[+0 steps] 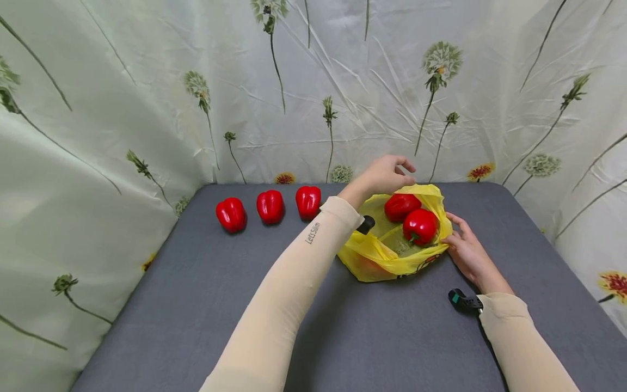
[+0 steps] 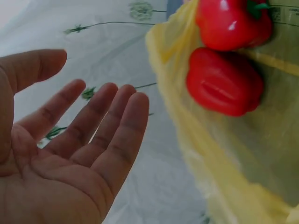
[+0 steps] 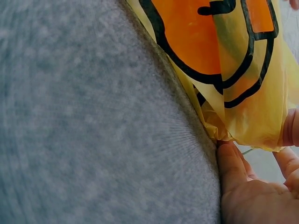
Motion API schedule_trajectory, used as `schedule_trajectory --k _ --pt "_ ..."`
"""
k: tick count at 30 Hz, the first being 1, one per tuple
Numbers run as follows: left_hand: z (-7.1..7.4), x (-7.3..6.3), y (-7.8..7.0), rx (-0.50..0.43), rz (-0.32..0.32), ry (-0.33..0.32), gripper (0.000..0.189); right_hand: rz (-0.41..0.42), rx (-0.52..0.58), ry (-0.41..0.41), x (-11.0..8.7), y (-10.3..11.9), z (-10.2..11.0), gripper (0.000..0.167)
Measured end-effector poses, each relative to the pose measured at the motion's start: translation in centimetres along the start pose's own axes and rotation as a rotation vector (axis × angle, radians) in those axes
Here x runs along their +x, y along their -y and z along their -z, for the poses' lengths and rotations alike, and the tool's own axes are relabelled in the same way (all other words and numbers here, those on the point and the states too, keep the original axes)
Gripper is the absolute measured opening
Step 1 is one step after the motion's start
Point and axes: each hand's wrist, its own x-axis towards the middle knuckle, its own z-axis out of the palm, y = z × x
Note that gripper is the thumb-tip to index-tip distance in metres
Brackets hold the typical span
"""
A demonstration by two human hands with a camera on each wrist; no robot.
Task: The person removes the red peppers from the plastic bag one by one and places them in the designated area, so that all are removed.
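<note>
A yellow plastic bag (image 1: 364,267) lies with its mouth open toward me, and two red bell peppers (image 1: 420,226) are inside it. At the bag's right side my right hand (image 1: 472,256) pinches the plastic between thumb and fingers; the right wrist view shows the thumb (image 3: 291,128) against the yellow film. My left hand (image 1: 384,173) is raised over the bag's far left rim and holds nothing. In the left wrist view its fingers (image 2: 122,135) are spread and slightly bent, apart from the bag.
Three more red bell peppers (image 1: 270,207) stand in a row on the grey table (image 1: 235,305), left of the bag. A pale curtain (image 1: 294,81) with dandelion prints hangs behind the table and along its sides.
</note>
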Motion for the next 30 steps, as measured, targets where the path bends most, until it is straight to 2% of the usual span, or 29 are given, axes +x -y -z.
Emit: schedule_trajectory --k 2,7,10,13,18,24,30 --pt "-0.7 0.4 0.1 0.006 0.019 0.036 0.034 0.005 0.006 0.006 0.0 0.1 0.0 0.063" --pt "-2.2 1.1 0.7 0.092 0.060 0.098 0.037 0.018 0.020 0.018 -0.1 0.1 0.0 0.062" --pt "-2.9 1.4 1.3 0.138 0.053 0.134 0.040 0.024 0.021 0.015 -0.1 0.2 0.0 0.062" --pt "-3.3 1.6 1.8 0.179 0.012 0.156 0.042 0.024 0.009 0.012 -0.2 0.2 0.0 0.063" --pt "-4.0 1.9 2.5 0.224 -0.025 0.138 0.045 0.007 -0.005 0.008 -0.1 0.0 0.1 0.065" --pt "-4.9 2.6 3.3 0.212 0.012 0.099 0.047 0.008 -0.006 0.008 -0.1 -0.1 0.3 0.064" --pt "-5.5 3.0 3.3 0.196 0.041 0.092 0.052 0.010 -0.001 0.002 -0.1 0.0 0.2 0.064"
